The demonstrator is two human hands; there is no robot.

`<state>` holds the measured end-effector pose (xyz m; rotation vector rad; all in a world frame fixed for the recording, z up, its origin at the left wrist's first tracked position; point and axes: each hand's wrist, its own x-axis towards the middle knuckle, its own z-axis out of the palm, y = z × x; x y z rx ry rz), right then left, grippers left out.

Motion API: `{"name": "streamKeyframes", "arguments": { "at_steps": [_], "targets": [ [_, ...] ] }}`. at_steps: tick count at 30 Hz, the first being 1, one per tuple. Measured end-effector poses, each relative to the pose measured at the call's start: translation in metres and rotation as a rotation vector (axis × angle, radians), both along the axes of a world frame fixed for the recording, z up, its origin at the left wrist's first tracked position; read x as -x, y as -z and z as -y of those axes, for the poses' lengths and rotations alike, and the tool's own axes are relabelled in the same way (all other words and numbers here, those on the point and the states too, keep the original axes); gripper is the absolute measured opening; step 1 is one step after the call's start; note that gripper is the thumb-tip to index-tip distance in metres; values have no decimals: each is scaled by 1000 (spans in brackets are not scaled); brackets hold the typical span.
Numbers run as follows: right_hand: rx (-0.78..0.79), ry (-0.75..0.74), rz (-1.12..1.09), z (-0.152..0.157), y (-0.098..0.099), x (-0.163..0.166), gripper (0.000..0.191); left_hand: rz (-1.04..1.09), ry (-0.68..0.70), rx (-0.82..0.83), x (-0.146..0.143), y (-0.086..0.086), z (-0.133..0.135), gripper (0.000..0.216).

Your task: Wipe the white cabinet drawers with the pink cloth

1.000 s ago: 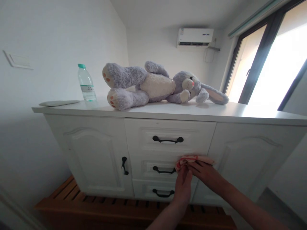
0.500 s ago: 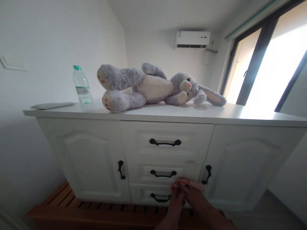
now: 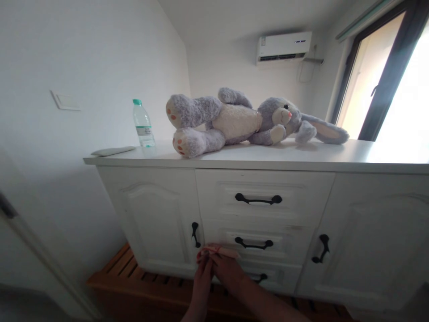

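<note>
Both forearms are cut off by the lower edge of the frame, and the handle of the lowest drawer is partly hidden behind the right hand point(image 3: 228, 272). The small pink cloth point(image 3: 216, 251) is bunched, so its full shape cannot be made out. It is pressed against the front of the white wooden cabinet point(image 3: 161, 214), at the left end of the middle drawer, just beside the black metal door handle point(image 3: 195, 234). The right hand is laid over the cloth with fingers together; the left hand point(image 3: 203, 278) is closed in beside it, fingertips touching the cloth. On the smooth cabinet top lie a fluffy grey-and-cream plush rabbit point(image 3: 234, 120), a clear plastic bottle with a green cap point(image 3: 143, 124) and a flat grey remote point(image 3: 112, 151).
</note>
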<state>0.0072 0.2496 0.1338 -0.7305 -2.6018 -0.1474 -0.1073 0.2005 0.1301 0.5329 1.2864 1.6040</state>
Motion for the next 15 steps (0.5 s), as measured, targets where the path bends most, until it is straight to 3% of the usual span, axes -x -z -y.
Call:
{"name": "streamKeyframes", "arguments": {
  "at_steps": [3, 5, 7, 10, 15],
  "targets": [
    [-76, -34, -26, -2, -36, 13, 50, -80, -44, -13, 11, -38, -1, 33],
    [-144, -34, -53, -1, -68, 12, 50, -188, -123, -82, 8, -69, 0, 32],
    [-179, -21, -59, 1, -95, 3, 44, -330, -97, -132, -1, -93, 1, 38],
    [-162, 2, -21, 6, -117, -20, 39, -400, 26, -96, -21, -111, 4, 50],
    [-28, 130, 23, 17, -132, -84, 37, -483, 281, -98, -76, -125, 7, 57]
  ]
}}
